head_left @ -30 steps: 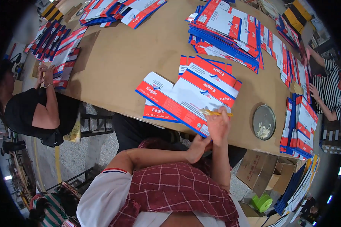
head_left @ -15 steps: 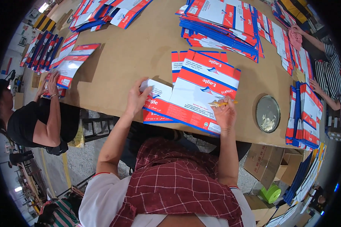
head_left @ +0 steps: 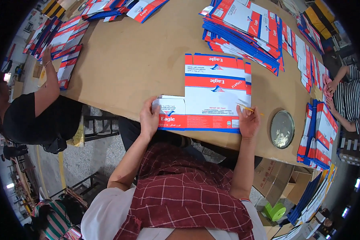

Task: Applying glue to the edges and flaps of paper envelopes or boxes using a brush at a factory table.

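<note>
A flat, unfolded carton (head_left: 212, 100) in red, white and blue lies at the table's near edge, squared up in front of me. At least one more flat carton (head_left: 248, 72) peeks out under its right side. My left hand (head_left: 149, 120) grips the left flap, thumb on top. At the carton's lower right, my right hand (head_left: 249, 123) pinches a thin yellow stick (head_left: 247, 108), its exact kind unclear; the fingers are close to or touching the carton's edge. Right of that hand sits a round shallow dish (head_left: 283, 116) holding pale, whitish lumps.
Tall stacks of flat cartons (head_left: 244, 36) stand at the far right, with more cartons (head_left: 124, 8) at the far left. A bundle of cartons (head_left: 318, 134) lies beyond the dish. Co-workers stand at the left (head_left: 36, 108) and right (head_left: 348, 96). Open cardboard boxes (head_left: 280, 182) are below the table edge.
The tilted carton now lies straight and flat over the one beneath. Both my hands have shifted slightly right, the right one with the stick. The left co-worker's raised carton is down.
</note>
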